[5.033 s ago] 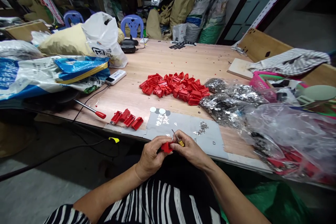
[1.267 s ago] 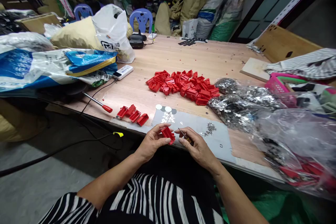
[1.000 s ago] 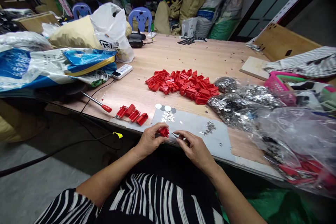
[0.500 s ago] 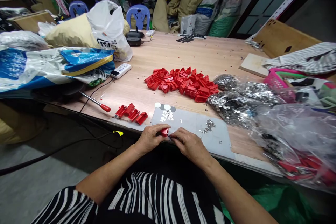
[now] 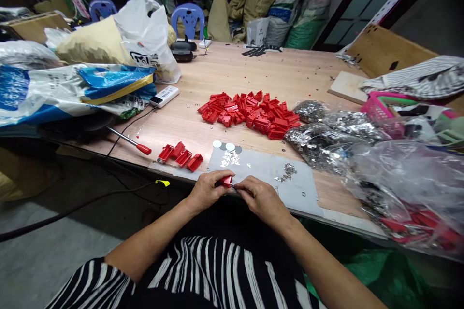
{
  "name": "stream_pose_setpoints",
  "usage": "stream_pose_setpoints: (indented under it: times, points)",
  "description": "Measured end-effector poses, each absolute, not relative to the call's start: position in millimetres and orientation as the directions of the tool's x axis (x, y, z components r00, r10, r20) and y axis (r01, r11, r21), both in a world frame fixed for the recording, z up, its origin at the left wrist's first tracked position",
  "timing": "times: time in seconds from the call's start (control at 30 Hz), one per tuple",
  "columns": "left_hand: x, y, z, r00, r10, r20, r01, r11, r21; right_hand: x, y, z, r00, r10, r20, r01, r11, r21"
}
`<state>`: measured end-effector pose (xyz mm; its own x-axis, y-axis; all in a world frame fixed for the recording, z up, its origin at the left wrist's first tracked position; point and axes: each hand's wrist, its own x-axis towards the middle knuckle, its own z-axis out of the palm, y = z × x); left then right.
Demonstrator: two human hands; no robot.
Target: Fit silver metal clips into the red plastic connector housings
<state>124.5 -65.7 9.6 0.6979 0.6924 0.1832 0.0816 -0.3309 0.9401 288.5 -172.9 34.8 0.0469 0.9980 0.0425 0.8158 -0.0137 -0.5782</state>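
At the table's front edge, my left hand (image 5: 208,189) is closed on a small red plastic housing (image 5: 226,181). My right hand (image 5: 258,194) pinches a thin dark tool (image 5: 234,186) whose tip meets the housing's right end; its exact kind is too small to tell. Just beyond my hands lies a grey mat (image 5: 261,169) with small white metal pieces (image 5: 230,158) and a little heap of darker metal pieces (image 5: 289,172). Several red housings (image 5: 183,157) sit left of the mat. A large pile of them (image 5: 250,113) lies farther back.
Clear plastic bags of metal parts (image 5: 315,142) crowd the right side, beside a pink basket (image 5: 380,106). A lever with a red handle (image 5: 143,148) juts out at the left, near a white device (image 5: 165,96) with a cable. Large sacks (image 5: 119,91) fill the table's left.
The view has shifted slightly, so the table scene sits a little more to the left and higher. Both hands keep the same hold on the housing and the tool.
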Motion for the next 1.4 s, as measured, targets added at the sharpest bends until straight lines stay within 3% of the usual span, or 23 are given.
stream_pose_setpoints:
  times: [0.27,0.37,0.53,0.67,0.73,0.8,0.87,0.93,1.0,1.13,1.4]
  points:
    - [125.5,-67.3,6.6,0.691,0.691,0.212,0.08,-0.365,0.928,260.0,-167.6,51.1,0.207,0.974,-0.089,0.915,-0.225,-0.335]
    - [126.1,-66.8,5.4,0.7,0.68,0.216,0.095,-0.389,0.916,253.3,-164.7,53.7,0.241,0.964,-0.109,0.916,-0.263,-0.303]
    - [125.2,-66.4,6.6,0.715,0.676,0.175,0.124,-0.37,0.921,265.3,-169.6,44.2,0.167,0.984,-0.056,0.852,-0.173,-0.493]
    - [123.1,-68.9,10.3,0.694,0.704,0.155,0.108,-0.314,0.943,278.9,-177.6,39.4,0.193,0.979,0.07,0.746,-0.1,-0.658]
    - [123.1,-71.9,15.2,0.648,0.751,0.126,0.06,-0.215,0.975,283.3,-181.5,41.7,0.221,0.97,0.104,0.697,-0.083,-0.713]
    - [124.0,-75.7,22.0,0.603,0.796,0.052,-0.069,-0.012,0.998,285.5,-184.7,46.4,0.209,0.975,0.073,0.632,-0.078,-0.771]
    - [125.2,-79.7,29.2,0.61,0.788,-0.082,-0.229,0.274,0.934,285.3,-187.0,51.7,0.158,0.987,0.038,0.579,-0.062,-0.813]
    - [126.0,-83.2,34.5,0.675,0.711,-0.2,-0.331,0.533,0.779,283.3,-187.8,55.8,0.112,0.992,0.05,0.565,-0.022,-0.825]
    - [126.1,-86.0,36.7,0.732,0.628,-0.266,-0.361,0.688,0.629,280.5,-187.5,57.7,0.08,0.994,0.079,0.573,0.019,-0.82]
    - [126.9,-90.3,36.4,0.751,0.562,-0.346,-0.377,0.796,0.474,276.1,-186.1,57.6,0.042,0.997,0.062,0.588,0.025,-0.808]
    - [131.9,-96.6,37.5,0.73,0.498,-0.468,-0.4,0.867,0.297,275.2,-184.8,56.8,0.081,0.993,0.083,0.623,0.015,-0.782]
